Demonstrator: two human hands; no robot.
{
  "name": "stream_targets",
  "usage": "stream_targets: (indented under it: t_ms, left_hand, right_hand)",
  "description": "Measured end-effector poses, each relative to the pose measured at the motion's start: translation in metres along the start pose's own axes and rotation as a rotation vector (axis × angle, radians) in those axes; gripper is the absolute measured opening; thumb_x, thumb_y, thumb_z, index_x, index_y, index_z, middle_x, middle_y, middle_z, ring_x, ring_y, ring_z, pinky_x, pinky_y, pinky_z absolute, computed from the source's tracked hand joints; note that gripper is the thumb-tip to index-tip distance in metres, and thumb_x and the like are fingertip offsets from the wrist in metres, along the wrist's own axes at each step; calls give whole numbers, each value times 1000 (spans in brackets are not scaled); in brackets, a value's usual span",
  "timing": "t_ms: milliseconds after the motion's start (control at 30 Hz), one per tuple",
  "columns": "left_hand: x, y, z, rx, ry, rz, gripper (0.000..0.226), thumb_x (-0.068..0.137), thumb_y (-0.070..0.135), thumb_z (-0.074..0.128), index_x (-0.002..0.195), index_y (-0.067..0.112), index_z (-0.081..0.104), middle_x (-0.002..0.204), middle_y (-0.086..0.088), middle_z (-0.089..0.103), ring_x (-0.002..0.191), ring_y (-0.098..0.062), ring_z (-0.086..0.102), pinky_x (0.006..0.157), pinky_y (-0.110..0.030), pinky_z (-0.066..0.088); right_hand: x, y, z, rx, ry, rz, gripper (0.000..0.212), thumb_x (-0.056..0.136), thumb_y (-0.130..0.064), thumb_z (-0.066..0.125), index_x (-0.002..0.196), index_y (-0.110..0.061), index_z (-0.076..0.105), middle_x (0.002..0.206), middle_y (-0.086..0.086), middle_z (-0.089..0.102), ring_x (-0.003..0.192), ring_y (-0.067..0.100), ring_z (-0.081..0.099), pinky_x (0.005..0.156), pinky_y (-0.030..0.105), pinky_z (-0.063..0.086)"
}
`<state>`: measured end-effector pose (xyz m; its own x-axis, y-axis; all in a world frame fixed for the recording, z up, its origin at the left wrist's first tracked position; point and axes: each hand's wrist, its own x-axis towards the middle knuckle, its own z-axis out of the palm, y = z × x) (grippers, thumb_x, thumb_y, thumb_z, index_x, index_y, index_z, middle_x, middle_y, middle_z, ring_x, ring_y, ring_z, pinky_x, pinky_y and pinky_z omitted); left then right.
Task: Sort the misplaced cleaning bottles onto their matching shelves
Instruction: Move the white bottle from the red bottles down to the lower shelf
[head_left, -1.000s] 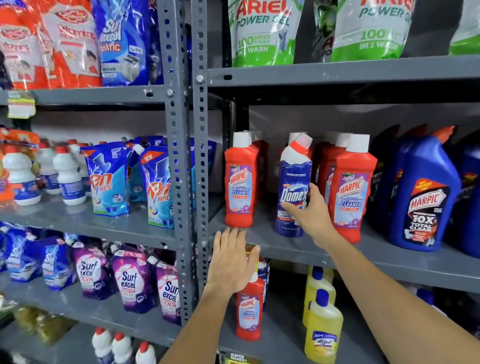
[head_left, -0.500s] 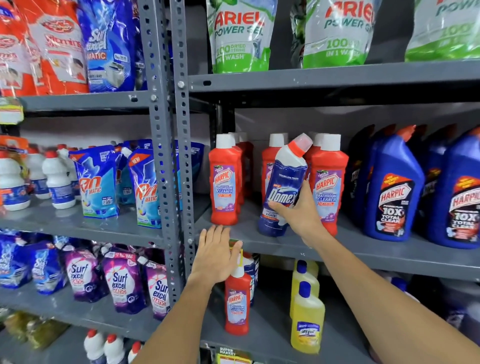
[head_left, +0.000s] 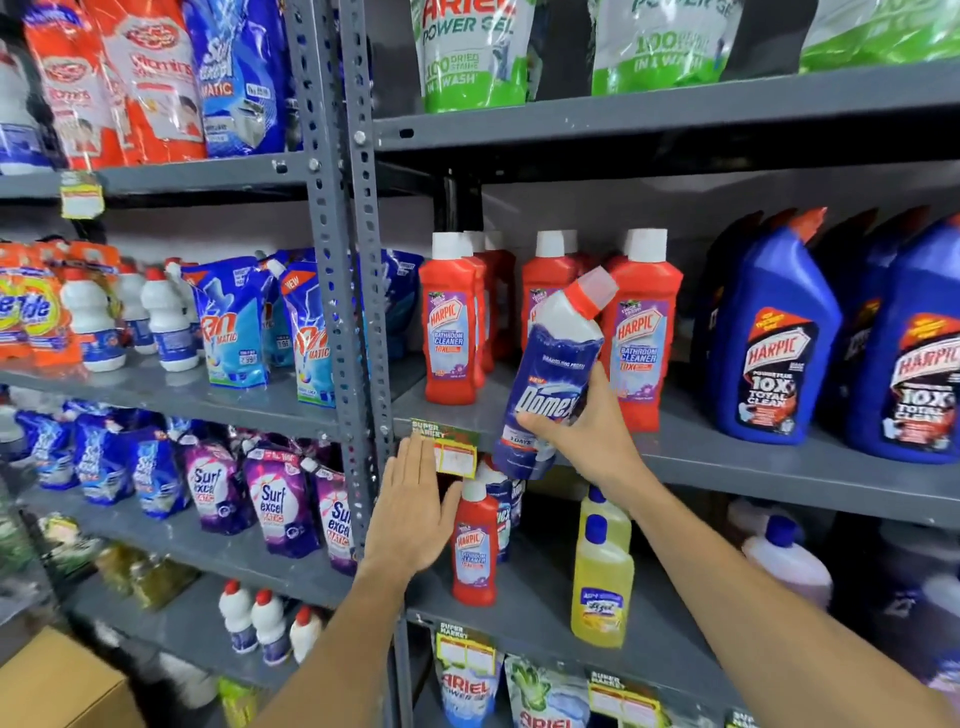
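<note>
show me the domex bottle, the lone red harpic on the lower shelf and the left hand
Domex bottle (head_left: 550, 384): head view, on its blue label.
red Harpic bottle on the lower shelf (head_left: 475, 551): head view, on its front label.
left hand (head_left: 410, 514): head view, back of the open hand.

Two bare forearms enter from the lower edge. Left hand (head_left: 413, 512): bare, no glove, no ring or watch visible, nails short. Right hand (head_left: 592, 436): bare, no glove, wrist unadorned. No sleeve reaches either forearm within view. No markings or bandages on either arm. Upper arms out of frame
</note>
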<state>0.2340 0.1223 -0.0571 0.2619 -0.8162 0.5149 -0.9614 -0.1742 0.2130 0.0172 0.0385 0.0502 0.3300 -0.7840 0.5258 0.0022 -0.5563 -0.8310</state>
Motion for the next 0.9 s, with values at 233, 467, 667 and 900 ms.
stream_targets:
  t_ms: [233, 467, 667, 900]
  left_hand:
    - [-37, -16, 37, 66, -149, -5, 89, 89, 64, 3, 153, 4, 11, 163, -13, 11, 150, -25, 6, 121, -38, 5]
    - [-47, -39, 83, 76, -337, 1, 75, 99, 55, 23, 154, 6, 6, 164, -11, 8, 150, -25, 3, 122, -40, 6]
    - [-62, -63, 148, 43, -535, 21, 83, 93, 64, 13, 154, 8, 2, 164, -10, 2, 151, -23, -2, 122, -38, 2]
    - [-64, -88, 207, -10, -650, 34, 81, 98, 59, 20, 153, 5, -3, 164, -12, -4, 150, -24, -8, 121, -37, -5]
  right_hand:
    - [-44, 26, 1, -21, -106, 48, 74, 69, -14, 93, 130, -28, 52, 119, -17, 69, 106, -4, 67, 85, 15, 53]
    - [-82, 93, 13, -104, -199, 213, 74, 66, -16, 95, 126, -27, 54, 115, -16, 71, 103, -4, 69, 83, 15, 54]
    - [-101, 173, 39, -182, -104, 409, 72, 62, -5, 95, 113, -29, 51, 107, -12, 69, 91, -8, 67, 79, 17, 51]
    - [-110, 226, 77, -291, -15, 492, 70, 70, -10, 90, 116, -29, 42, 112, -3, 65, 102, 16, 63, 83, 12, 47]
